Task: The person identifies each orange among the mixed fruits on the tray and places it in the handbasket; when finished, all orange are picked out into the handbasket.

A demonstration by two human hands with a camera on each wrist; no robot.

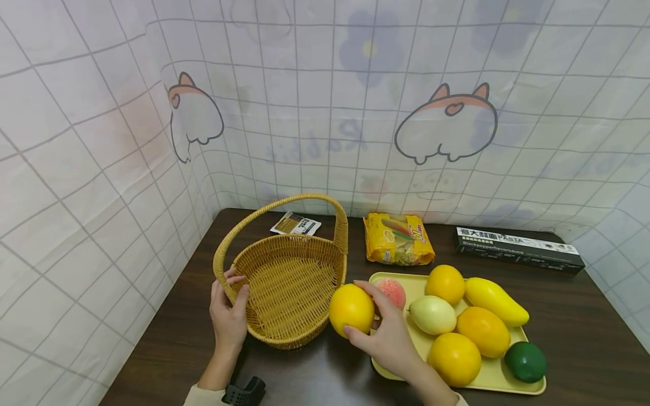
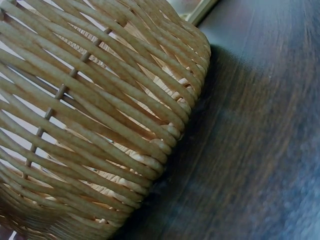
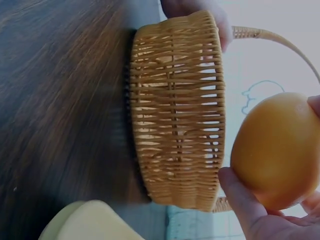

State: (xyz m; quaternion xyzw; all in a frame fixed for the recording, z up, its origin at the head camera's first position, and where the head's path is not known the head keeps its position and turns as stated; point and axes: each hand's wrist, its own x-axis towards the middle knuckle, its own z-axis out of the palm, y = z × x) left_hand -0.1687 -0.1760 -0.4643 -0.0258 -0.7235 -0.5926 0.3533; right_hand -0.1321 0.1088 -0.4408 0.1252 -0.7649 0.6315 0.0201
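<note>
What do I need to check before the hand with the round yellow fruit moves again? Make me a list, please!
1. Right hand has a good grip: ok, thumb and fingers hold the yellow fruit.
2. Left hand steadies the basket: ok, it grips the left side.
3. Basket standing upright on the table: ok.
4. Room inside the basket: ok, its woven floor shows.
5. Fruit over the basket's middle: not ok, it's off to the right side.
6. Fruit's weight: cannot tell.
</note>
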